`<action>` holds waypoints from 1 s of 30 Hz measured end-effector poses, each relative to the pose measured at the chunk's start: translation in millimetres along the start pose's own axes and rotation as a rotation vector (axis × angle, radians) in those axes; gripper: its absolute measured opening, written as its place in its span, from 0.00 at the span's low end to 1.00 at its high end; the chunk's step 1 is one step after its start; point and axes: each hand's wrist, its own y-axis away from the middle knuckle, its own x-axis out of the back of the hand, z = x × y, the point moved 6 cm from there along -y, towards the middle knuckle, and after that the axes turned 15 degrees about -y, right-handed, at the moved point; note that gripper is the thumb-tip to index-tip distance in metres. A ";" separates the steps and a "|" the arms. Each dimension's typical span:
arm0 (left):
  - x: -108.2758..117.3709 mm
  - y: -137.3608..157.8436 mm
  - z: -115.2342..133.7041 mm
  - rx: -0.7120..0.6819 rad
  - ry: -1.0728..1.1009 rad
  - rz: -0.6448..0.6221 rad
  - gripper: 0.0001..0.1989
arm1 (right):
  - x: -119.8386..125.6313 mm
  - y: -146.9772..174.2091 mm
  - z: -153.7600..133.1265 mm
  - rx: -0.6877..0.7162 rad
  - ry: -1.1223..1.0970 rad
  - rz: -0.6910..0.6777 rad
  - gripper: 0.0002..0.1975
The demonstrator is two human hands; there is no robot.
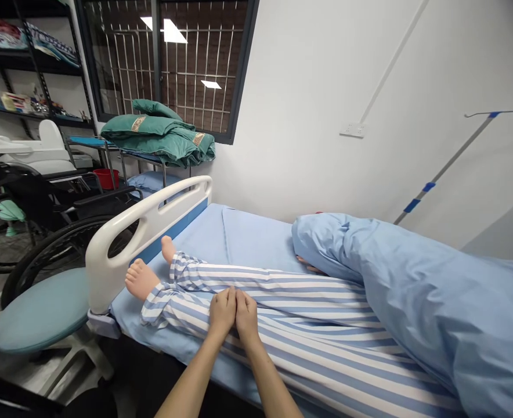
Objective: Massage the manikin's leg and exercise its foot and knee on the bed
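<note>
Head view, left to right. Wheelchair (43, 232) and a round stool (39, 310) stand beside the bed's foot; white footboard (147, 217) closes that end. Just inside it lie two bare feet (141, 280) of a manikin in striped trousers (282, 302), stretched along the blue bed (248, 238). Left hand (222, 310) and right hand (246, 316) rest side by side on the near lower leg, thumbs touching, palms down. Grip: fingers of both hands lie flat and close together on the cloth, nothing pinched that I can see; fingertips face the far side of the leg. Blue quilt (413, 290) is bunched over the upper body further right; drip pole (456, 157) leans at the wall. Judgement: the step in hand looks like pressing or smoothing the trouser leg. Done well, it calls for even pressure from both palms, hands kept together, cloth drawn flat along the stripes without dragging the leg toward the bed edge, which is near.
</note>
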 end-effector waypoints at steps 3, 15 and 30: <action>-0.9 1.3 -1.1 0.001 -0.085 -0.022 0.21 | 0.7 0.3 1.9 0.003 0.000 0.007 0.16; 3.4 2.8 4.0 -0.041 -0.118 -0.031 0.21 | -1.6 -1.5 -35.8 0.059 0.195 -0.143 0.19; 3.2 5.6 7.7 -0.051 -0.150 -0.033 0.21 | 15.3 2.6 -2.9 0.058 0.213 -0.070 0.18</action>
